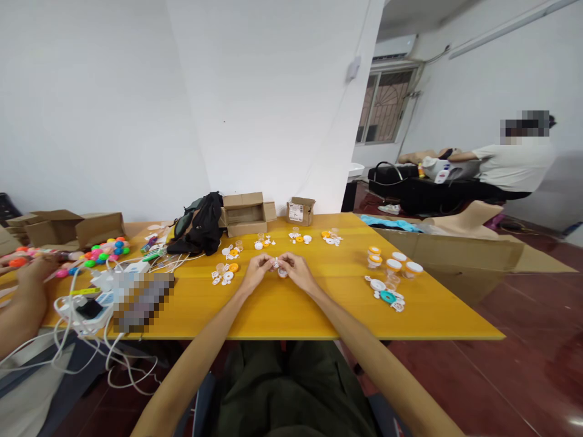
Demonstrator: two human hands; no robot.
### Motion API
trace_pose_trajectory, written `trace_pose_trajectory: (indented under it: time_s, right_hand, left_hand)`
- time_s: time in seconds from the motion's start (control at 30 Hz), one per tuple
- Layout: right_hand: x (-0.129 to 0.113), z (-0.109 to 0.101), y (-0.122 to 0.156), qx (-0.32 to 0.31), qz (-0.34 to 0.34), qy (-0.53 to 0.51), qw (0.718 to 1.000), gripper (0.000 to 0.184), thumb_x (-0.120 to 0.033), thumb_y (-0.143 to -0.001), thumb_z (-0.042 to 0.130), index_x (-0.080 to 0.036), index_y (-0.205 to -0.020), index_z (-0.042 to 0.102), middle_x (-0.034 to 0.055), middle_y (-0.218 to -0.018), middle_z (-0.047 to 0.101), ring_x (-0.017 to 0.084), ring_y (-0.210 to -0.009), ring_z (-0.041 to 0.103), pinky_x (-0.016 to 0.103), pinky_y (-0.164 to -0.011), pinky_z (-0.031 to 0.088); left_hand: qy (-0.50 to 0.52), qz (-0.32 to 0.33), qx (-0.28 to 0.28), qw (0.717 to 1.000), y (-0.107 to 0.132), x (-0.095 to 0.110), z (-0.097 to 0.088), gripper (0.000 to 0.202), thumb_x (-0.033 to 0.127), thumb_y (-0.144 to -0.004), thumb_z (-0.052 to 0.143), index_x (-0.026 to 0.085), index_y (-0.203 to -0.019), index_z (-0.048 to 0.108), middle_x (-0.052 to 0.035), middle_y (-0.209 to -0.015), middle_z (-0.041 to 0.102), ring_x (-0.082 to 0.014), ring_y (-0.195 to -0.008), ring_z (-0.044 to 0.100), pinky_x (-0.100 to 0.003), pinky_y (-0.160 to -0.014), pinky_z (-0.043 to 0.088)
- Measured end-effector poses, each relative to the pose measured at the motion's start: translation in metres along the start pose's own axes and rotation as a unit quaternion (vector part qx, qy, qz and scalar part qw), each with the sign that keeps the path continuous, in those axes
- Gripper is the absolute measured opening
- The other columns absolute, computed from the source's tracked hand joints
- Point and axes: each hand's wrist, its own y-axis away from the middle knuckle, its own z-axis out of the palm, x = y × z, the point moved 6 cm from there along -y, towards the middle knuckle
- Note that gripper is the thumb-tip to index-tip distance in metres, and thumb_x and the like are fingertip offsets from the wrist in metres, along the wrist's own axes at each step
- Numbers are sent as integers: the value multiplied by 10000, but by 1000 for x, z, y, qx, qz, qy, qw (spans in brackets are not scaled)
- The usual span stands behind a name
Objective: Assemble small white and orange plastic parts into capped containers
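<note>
Both hands meet over the middle of the yellow table (291, 315). My left hand (259, 271) and my right hand (295, 271) pinch a small white plastic piece (276, 263) between their fingertips, one from each side. Its exact shape is too small to make out. Just below the fingers a small round cup (283, 273) sits on the table, partly covered by my right hand. Around the hands lie groups of loose parts: a white disc (227, 276) and an orange ring (234, 267) on the left, more white pieces (259, 246) behind.
Several orange-and-white lidded cups (394, 264) stand at right, near a teal ring (388, 297). Cardboard boxes (246, 213) and a black bag (200, 224) line the back. At left are tangled white cables (59, 340), colourful balls (107, 252) and another person's arm (27, 303).
</note>
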Motion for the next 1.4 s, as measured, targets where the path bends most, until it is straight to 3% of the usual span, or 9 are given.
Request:
trace_pose_trajectory:
  time_s: [0.2,0.37,0.53,0.73,1.0,1.1,1.23,1.4]
  right_hand:
    - [2,-2,-2,4,6,-23,1000,238,-461,-713,649,-224,-712,634,-2,-669,663,173,-623,602,297,-632,485]
    - [1,-5,-3,17,-20,-9,1000,250,-471,-753,612,-223,-747,643,4,-704,671,181,-678,618,302,-680,498]
    - [0,-7,-3,34,-45,20,998,216,-406,-774,618,-214,-854,674,33,-859,722,195,-790,656,316,-738,515]
    - [0,0,-2,4,-87,55,995,179,-332,-797,624,-227,-920,701,39,-918,729,194,-826,667,313,-750,526]
    - [14,-19,-11,75,-90,170,979,217,-206,-849,507,-231,-903,716,52,-922,723,206,-870,656,326,-780,519]
    - [19,-14,-16,32,-92,223,970,268,-134,-843,494,-226,-931,730,65,-937,712,206,-904,651,340,-839,504]
    - [23,0,-23,-69,-102,274,954,330,-69,-826,497,-225,-992,735,69,-957,701,204,-915,646,333,-843,494]
    - [22,8,-29,-135,-107,320,932,283,-45,-796,526,-221,-840,744,45,-828,680,185,-814,638,280,-750,486]
  left_hand:
    - [1,2,-4,1000,-1,-1,2,319,469,-715,736,166,-703,636,-3,-630,648,-148,-628,597,-279,-653,489]
    - [-3,15,28,1000,-3,-1,-4,280,436,-737,720,174,-707,623,-8,-655,664,-156,-646,627,-277,-642,499]
    - [13,17,37,999,-2,2,-3,292,435,-712,732,180,-679,593,-3,-658,663,-156,-652,639,-272,-647,508]
    - [30,7,17,999,-1,4,1,321,449,-672,764,179,-668,589,5,-632,663,-158,-611,646,-290,-661,533]
    - [85,-26,38,995,-1,-4,-3,326,443,-673,765,179,-719,579,-46,-733,731,-207,-682,716,-333,-708,562]
    - [90,-34,47,994,-1,-7,-5,307,411,-662,770,180,-725,577,-38,-713,728,-205,-648,715,-329,-687,565]
    - [85,-39,45,995,-2,-10,-6,294,399,-669,761,181,-739,577,-24,-697,718,-175,-581,689,-314,-661,561]
    - [85,-50,49,994,-2,-12,-7,345,457,-679,756,185,-792,576,-16,-679,706,-155,-538,656,-284,-594,535]
